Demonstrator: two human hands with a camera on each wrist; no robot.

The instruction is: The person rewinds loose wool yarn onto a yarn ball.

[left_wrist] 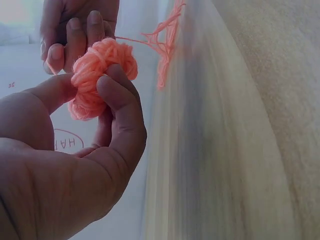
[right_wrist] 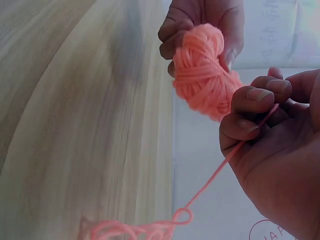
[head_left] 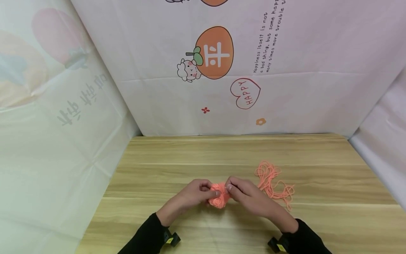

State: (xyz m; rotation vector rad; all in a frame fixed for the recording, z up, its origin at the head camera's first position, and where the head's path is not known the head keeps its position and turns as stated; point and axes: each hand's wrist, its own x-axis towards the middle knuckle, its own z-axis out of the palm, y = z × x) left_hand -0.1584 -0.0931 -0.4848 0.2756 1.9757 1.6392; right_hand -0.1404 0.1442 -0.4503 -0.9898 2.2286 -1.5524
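Observation:
A small ball of coral-pink yarn (head_left: 218, 201) is held above the table between both hands. My left hand (head_left: 194, 193) grips it from the left, with thumb and fingers pressed into the strands; the left wrist view shows the wound ball (left_wrist: 102, 60) up close. At its right side my right hand (head_left: 248, 197) pinches a single strand of yarn (right_wrist: 212, 178) between thumb and curled fingers. That strand runs through the right palm and down to a loose tangle of yarn (head_left: 269, 181) on the table.
The wood-grain table (head_left: 152, 165) stretches around the hands. A white printed sheet (head_left: 152, 102) hangs along its back edge, and more pale sheeting (head_left: 79, 158) hangs on the left side. The loose yarn lies right of the right hand.

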